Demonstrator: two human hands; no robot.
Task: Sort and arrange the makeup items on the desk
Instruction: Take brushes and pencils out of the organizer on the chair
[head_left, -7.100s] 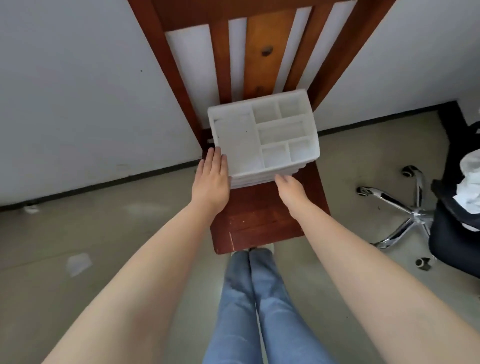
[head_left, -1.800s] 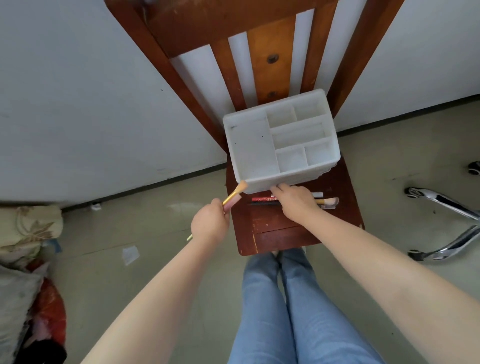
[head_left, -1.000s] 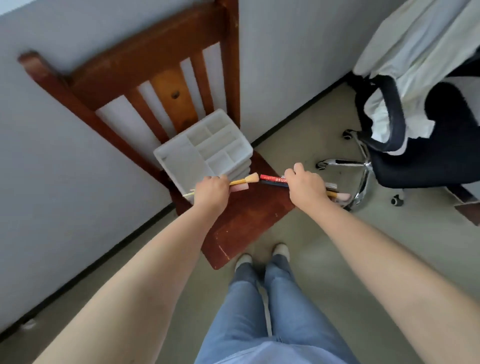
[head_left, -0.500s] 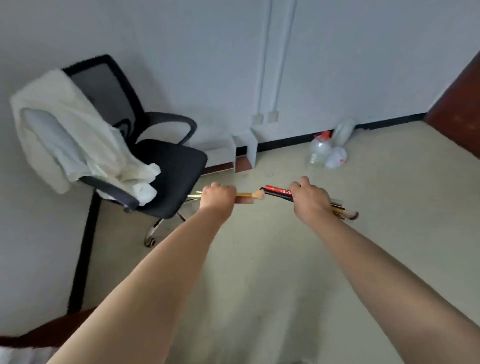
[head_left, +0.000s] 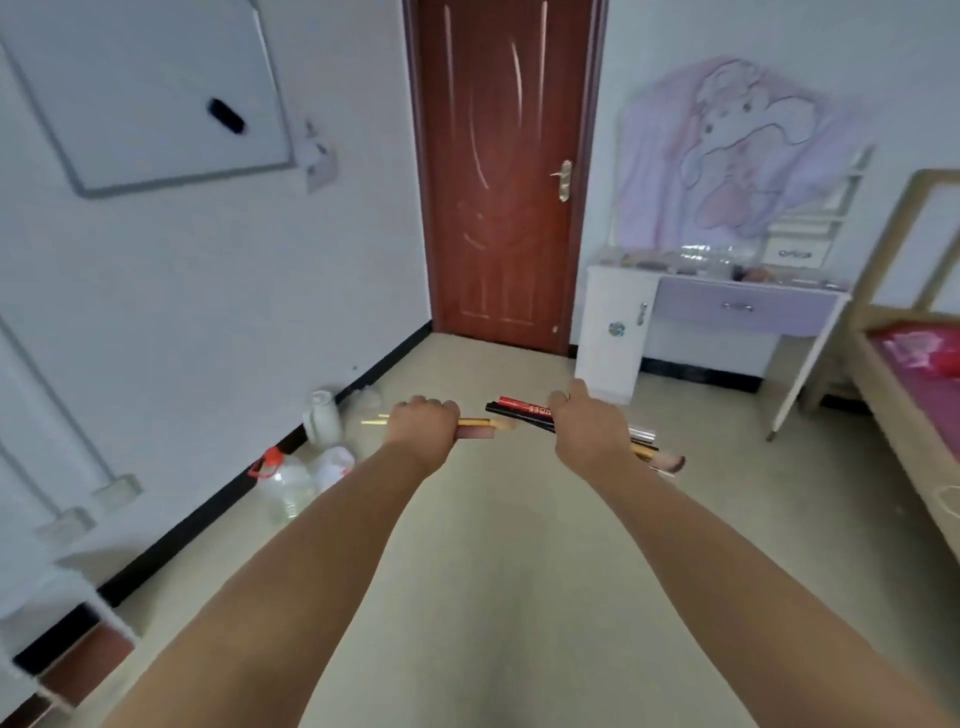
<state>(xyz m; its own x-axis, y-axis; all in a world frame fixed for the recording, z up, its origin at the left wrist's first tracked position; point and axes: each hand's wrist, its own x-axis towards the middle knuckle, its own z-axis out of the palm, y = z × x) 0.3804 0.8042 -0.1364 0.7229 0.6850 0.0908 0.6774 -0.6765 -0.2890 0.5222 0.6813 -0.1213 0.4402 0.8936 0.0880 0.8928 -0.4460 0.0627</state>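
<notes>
While each fist is curled round its bundle, the left hand (head_left: 423, 427) gripping brushes (head_left: 475, 423) and the right hand (head_left: 589, 428) pencils (head_left: 519, 410), these light, stiff sticks look best held mid-shaft.

The only lettering in view runs along the red tube (head_left: 523, 406) sticking out toward the left hand (head_left: 423, 427) from the fist of the right hand (head_left: 589, 429). The dark print lies lengthwise on the tube, just beside the right hand's knuckles, and is too blurred and partly covered to make out as a word. The black pencil (head_left: 511, 414) lying against that tube shows no readable mark. Nothing the left hand grips carries any text.
</notes>
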